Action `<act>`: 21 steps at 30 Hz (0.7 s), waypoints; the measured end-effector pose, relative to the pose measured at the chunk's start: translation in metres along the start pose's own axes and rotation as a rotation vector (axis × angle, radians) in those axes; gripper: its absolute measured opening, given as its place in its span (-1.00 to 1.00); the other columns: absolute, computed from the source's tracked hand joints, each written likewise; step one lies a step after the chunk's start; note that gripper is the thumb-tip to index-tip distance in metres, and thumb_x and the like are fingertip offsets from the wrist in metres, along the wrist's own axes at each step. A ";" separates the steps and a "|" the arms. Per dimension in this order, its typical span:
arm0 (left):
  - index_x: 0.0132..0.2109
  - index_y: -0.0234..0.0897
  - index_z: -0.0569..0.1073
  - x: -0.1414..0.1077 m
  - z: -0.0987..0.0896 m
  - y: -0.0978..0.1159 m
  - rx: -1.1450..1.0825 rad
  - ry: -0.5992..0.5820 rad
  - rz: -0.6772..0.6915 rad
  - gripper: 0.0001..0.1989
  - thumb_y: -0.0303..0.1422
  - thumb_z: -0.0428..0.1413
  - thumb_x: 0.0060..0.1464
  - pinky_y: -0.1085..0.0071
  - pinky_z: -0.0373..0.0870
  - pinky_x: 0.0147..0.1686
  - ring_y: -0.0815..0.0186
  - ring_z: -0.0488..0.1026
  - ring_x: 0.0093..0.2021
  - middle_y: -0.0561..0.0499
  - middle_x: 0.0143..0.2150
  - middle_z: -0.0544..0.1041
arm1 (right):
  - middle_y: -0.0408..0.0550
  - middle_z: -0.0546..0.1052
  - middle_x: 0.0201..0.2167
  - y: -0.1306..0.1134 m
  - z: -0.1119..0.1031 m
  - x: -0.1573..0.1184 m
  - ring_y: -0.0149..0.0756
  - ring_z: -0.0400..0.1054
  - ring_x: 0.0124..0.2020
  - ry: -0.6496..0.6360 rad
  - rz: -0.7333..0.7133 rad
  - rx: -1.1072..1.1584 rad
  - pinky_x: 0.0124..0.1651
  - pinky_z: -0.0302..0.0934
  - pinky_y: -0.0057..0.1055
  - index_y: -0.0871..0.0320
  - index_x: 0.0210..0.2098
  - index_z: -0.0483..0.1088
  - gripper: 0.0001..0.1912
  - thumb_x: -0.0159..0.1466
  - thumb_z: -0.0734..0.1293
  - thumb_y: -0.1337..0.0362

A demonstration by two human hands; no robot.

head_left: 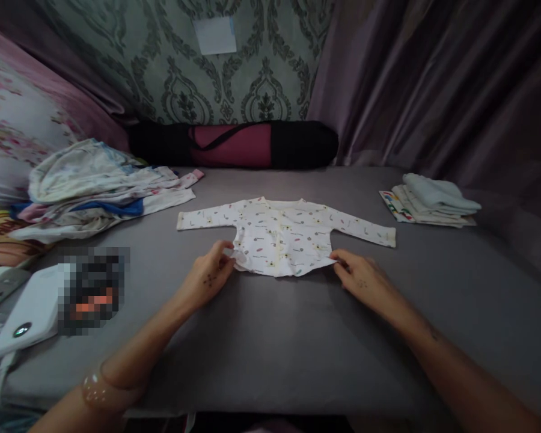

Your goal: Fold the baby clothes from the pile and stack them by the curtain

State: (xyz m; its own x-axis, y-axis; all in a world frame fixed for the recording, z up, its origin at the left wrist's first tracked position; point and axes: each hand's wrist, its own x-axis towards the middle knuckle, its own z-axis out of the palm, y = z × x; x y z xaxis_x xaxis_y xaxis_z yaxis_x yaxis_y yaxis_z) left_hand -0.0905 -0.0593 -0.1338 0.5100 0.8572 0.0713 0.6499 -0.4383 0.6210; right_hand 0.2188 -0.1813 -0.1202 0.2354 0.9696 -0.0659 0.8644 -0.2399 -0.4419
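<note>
A small white baby shirt [282, 234] with a scattered print lies spread on the grey sheet [270, 343], its collar away from me and both sleeves stretched out to the sides. My left hand [211, 269] pinches the hem at its lower left corner, where the cloth is a little bunched and lifted. At the opposite lower corner, my right hand [356, 272] grips the hem between thumb and fingers, drawing it into a point. Both hands are closed on the cloth.
Rumpled clothes [94, 186] are heaped at the left, and a folded stack [433, 201] sits at the right. Behind lies a long black and maroon bag [234, 144]. A white power bank [33, 310] and a power strip [2, 285] are at the near left.
</note>
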 end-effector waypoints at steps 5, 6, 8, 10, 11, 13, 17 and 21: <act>-0.09 -0.24 0.42 0.025 -0.005 0.000 -0.067 0.092 -0.017 -0.72 -0.27 -0.04 0.10 0.48 0.19 -0.44 0.40 0.29 -0.51 0.11 -0.49 0.40 | -0.14 0.47 -0.50 -0.001 -0.002 0.023 -0.36 0.32 -0.55 0.118 -0.010 0.164 -0.41 0.12 -0.44 0.12 -0.08 0.41 -0.68 0.24 0.17 0.21; -0.13 -0.25 0.46 0.031 -0.006 -0.002 -0.083 0.086 -0.024 -0.72 -0.27 -0.04 0.08 0.48 0.18 -0.46 0.40 0.28 -0.51 0.10 -0.50 0.39 | -0.14 0.48 -0.50 0.000 -0.001 0.028 -0.36 0.32 -0.54 0.149 -0.015 0.183 -0.41 0.13 -0.43 0.13 -0.10 0.42 -0.68 0.22 0.18 0.21; -0.16 -0.28 0.51 0.043 -0.006 -0.005 -0.117 0.073 -0.052 -0.70 -0.28 -0.04 0.05 0.48 0.16 -0.49 0.39 0.26 -0.52 0.10 -0.54 0.36 | -0.13 0.49 -0.47 0.002 0.001 0.038 -0.35 0.33 -0.49 0.187 -0.030 0.218 -0.37 0.16 -0.42 0.15 -0.15 0.45 -0.70 0.17 0.21 0.23; -0.14 -0.31 0.52 0.052 -0.006 -0.009 -0.159 0.056 -0.080 -0.66 -0.29 -0.03 0.02 0.47 0.16 -0.49 0.38 0.26 -0.52 0.09 -0.54 0.37 | -0.11 0.51 -0.45 0.006 0.004 0.047 -0.33 0.35 -0.44 0.192 -0.046 0.271 -0.33 0.20 -0.41 0.16 -0.20 0.46 -0.72 0.14 0.24 0.23; -0.12 -0.32 0.51 0.055 -0.006 -0.010 -0.181 0.043 -0.086 -0.65 -0.30 -0.02 -0.01 0.47 0.18 -0.48 0.38 0.28 -0.51 0.08 -0.52 0.39 | -0.10 0.51 -0.44 0.008 0.005 0.051 -0.32 0.36 -0.42 0.183 -0.050 0.306 -0.32 0.21 -0.40 0.17 -0.22 0.46 -0.72 0.13 0.25 0.20; -0.05 -0.34 0.48 0.058 -0.004 -0.014 -0.206 0.004 -0.065 -0.59 -0.33 0.01 -0.06 0.46 0.23 -0.44 0.37 0.33 -0.46 0.05 -0.45 0.43 | -0.07 0.51 -0.44 0.012 0.006 0.055 -0.31 0.35 -0.42 0.164 -0.044 0.370 -0.37 0.22 -0.41 0.18 -0.26 0.46 -0.71 0.12 0.28 0.14; 0.01 -0.34 0.42 0.059 0.002 -0.019 -0.125 -0.004 0.035 -0.53 -0.38 0.06 -0.13 0.43 0.30 -0.34 0.34 0.37 -0.37 0.03 -0.37 0.46 | -0.10 0.49 -0.51 0.010 0.004 0.055 -0.40 0.29 -0.60 0.089 0.051 0.481 -0.52 0.18 -0.45 0.19 -0.26 0.43 -0.68 0.11 0.31 0.07; -0.11 -0.32 0.48 0.060 0.004 -0.023 -0.041 0.088 0.009 -0.66 -0.27 0.10 -0.04 0.40 0.29 -0.33 0.32 0.37 -0.38 0.01 -0.39 0.47 | -0.10 0.48 -0.53 0.000 0.000 0.051 -0.41 0.36 -0.60 0.048 0.196 0.752 -0.50 0.29 -0.45 0.17 -0.27 0.32 -0.77 0.15 0.33 0.17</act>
State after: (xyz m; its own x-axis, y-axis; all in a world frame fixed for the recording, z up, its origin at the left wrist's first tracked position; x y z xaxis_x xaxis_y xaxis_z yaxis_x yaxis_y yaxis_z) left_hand -0.0719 0.0012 -0.1470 0.4628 0.8747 0.1441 0.6212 -0.4360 0.6512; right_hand 0.2304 -0.1319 -0.1232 0.3868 0.9055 -0.1746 0.2756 -0.2942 -0.9152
